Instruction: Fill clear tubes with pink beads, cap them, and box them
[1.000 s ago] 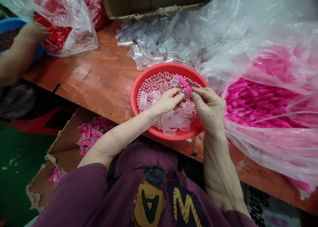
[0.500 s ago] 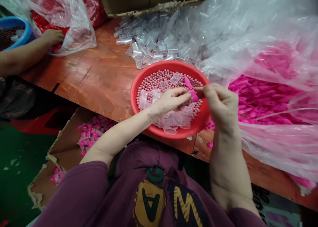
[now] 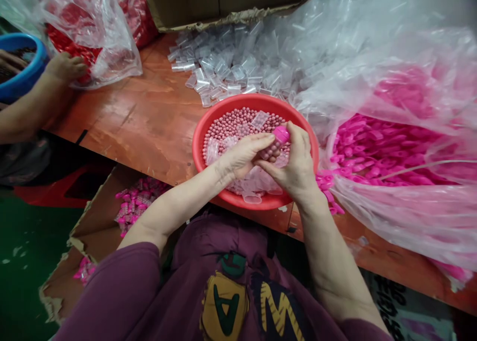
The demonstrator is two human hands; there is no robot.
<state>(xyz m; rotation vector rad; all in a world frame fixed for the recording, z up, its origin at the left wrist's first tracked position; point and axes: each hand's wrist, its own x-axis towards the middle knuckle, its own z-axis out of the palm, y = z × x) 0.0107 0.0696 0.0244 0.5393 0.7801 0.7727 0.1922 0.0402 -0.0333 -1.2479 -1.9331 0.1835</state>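
Note:
Both my hands meet over a red bowl [image 3: 203, 132] full of small pink balls [image 3: 233, 125] and several clear plastic tubes [image 3: 250, 184]. My left hand [image 3: 242, 154] and my right hand [image 3: 294, 164] are both closed round one small tube filled with pink balls, topped by a pink cap [image 3: 281, 133]. My right fingers press on the cap from above and the side. The tube's body is mostly hidden between my fingers.
A heap of clear tubes [image 3: 227, 67] lies behind the bowl. A big plastic bag of pink caps [image 3: 387, 147] fills the right. A bag of red caps [image 3: 85, 28] and another person's hand [image 3: 63, 67] by a blue bowl [image 3: 20, 77] are far left. A cardboard box [image 3: 100, 221] with finished pink pieces sits below the table edge.
My right hand has swung in from the right and wrapped round the tube, pressing the pink cap onto it. The other person's hand has shifted slightly by the red bag.

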